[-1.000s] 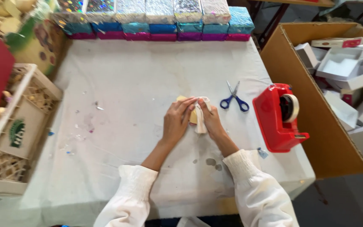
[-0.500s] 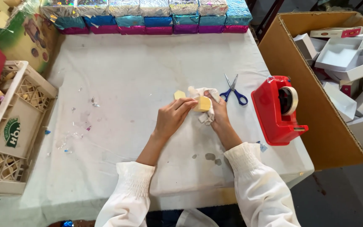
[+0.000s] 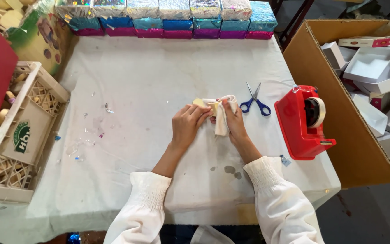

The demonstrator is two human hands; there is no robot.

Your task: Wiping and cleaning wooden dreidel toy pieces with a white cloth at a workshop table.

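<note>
My left hand (image 3: 187, 125) pinches a small pale yellow piece (image 3: 199, 103) near the middle of the table. My right hand (image 3: 234, 122) holds a white cloth (image 3: 221, 118) pressed against that same piece; the cloth hangs down between both hands. Blue-handled scissors (image 3: 255, 100) lie just right of my right hand. Both sleeves are white.
A red tape dispenser (image 3: 304, 122) stands at the table's right edge. An open cardboard box (image 3: 313, 63) of white boxes sits beyond it. Shiny wrapped boxes (image 3: 168, 18) line the far edge. A plastic crate (image 3: 10, 135) rests at left. The white tablecloth (image 3: 150, 77) carries foil scraps.
The two hands have stayed together over the small piece, turning it slightly; the white cloth now hangs lower between them. The camera view shifted a little.
</note>
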